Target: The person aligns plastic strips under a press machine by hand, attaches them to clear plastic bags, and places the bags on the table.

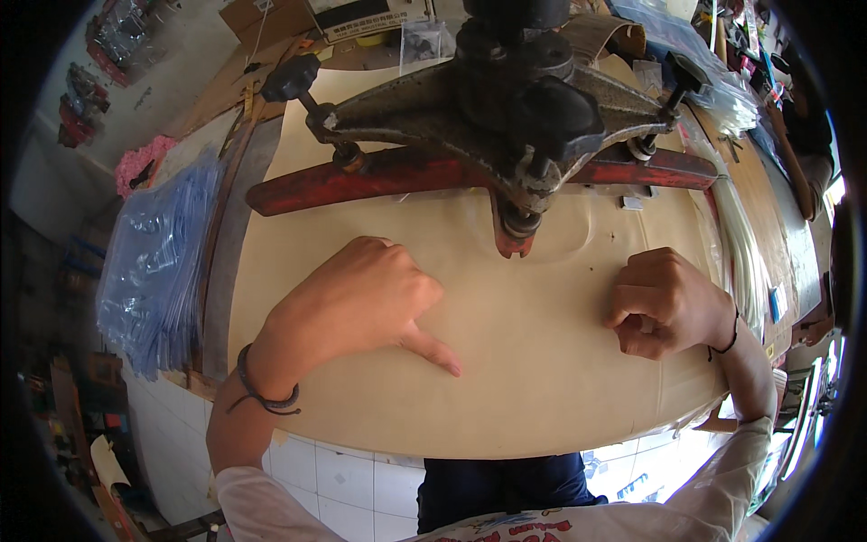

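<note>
A broad tan sheet (506, 397) covers the worktable in front of me. My left hand (379, 294) is over its left part, back up, thumb stretched out; the other fingers are tucked out of sight beneath it. On the right, my right hand (664, 303) is curled into a loose fist with a small gap inside the fingers and nothing visible in it. Beyond both hands stands a dark metal press head (533, 117) with black knobs. Below its arms runs a worn red bar (361, 181), with a short forked piece (513, 237) pointing toward me.
A stack of clear bluish plastic sheets (158, 262) hangs at the left edge. Pink material (144, 161) lies behind it. A small pale block (632, 203) sits near the red bar. White strips (742, 244) lie along the right, and another person's arm (793, 167) shows at far right.
</note>
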Demonstrator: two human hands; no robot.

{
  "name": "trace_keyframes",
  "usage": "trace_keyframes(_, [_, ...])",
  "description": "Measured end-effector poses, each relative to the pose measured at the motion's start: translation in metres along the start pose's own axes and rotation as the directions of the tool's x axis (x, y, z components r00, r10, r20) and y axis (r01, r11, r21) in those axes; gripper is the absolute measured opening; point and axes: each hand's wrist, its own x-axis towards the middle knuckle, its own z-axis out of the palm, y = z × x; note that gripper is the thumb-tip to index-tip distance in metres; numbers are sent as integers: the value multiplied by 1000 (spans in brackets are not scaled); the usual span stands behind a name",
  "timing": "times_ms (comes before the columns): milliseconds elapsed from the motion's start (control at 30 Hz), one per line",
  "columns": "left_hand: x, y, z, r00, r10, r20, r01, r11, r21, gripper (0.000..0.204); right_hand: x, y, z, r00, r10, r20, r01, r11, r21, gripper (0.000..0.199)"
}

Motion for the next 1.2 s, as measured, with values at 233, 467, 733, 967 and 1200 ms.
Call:
trace_keyframes(233, [-1,-3,4,996,22,-81,-21,1000,9,76,1,0,0,1000,-18,-21,18,1000,-21,17])
trace_keyframes(467, [-1,-1,0,997,25,-71,-23,999,22,75,0,1,-2,1000,-7,-7,7,1000,-4,16])
trace_keyframes(733, [-3,-3,0,999,22,-43,-21,1000,14,78,3,-1,-5,1000,16,23,-16,1000,-9,14])
trace_keyframes(967, [-1,-2,2,999,39,-26,-38,999,6,80,-1,1,-4,999,32,42,-32,999,11,14])
trace_keyframes(1200, [-3,-3,4,1000,-12,11,12,1000,2,76,0,3,-2,999,42,35,-44,996,74,15])
